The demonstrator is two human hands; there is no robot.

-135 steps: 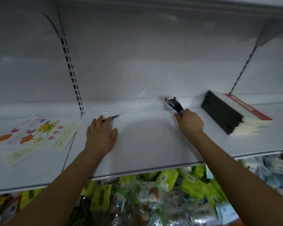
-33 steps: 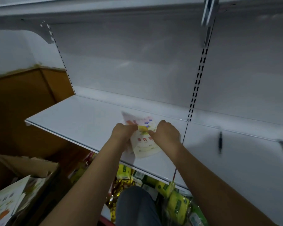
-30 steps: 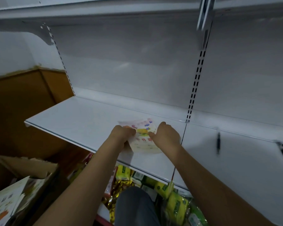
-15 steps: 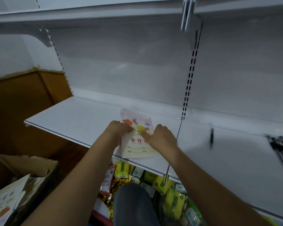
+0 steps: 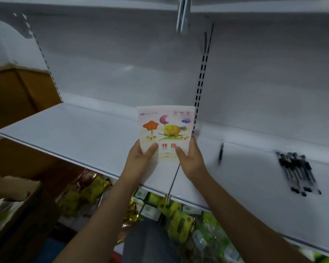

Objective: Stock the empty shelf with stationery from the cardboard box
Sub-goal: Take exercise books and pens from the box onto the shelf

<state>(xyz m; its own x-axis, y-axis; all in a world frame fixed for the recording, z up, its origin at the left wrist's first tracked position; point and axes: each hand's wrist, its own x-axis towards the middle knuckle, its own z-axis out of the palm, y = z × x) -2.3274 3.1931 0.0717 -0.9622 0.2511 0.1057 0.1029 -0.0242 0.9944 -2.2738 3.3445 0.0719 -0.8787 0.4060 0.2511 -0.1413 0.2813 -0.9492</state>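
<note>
On the exercise book (image 5: 166, 130) you hold upright, the cover carries large red Chinese characters below the cartoon picture; only the middle one, 行, reads clearly, since your left hand (image 5: 141, 160) and right hand (image 5: 191, 158) have thumbs over the characters on either side. Small print sits beneath them, a short line at the cover's top left and marks at its top right, all too blurred to read. Nothing else bears legible text.
</note>
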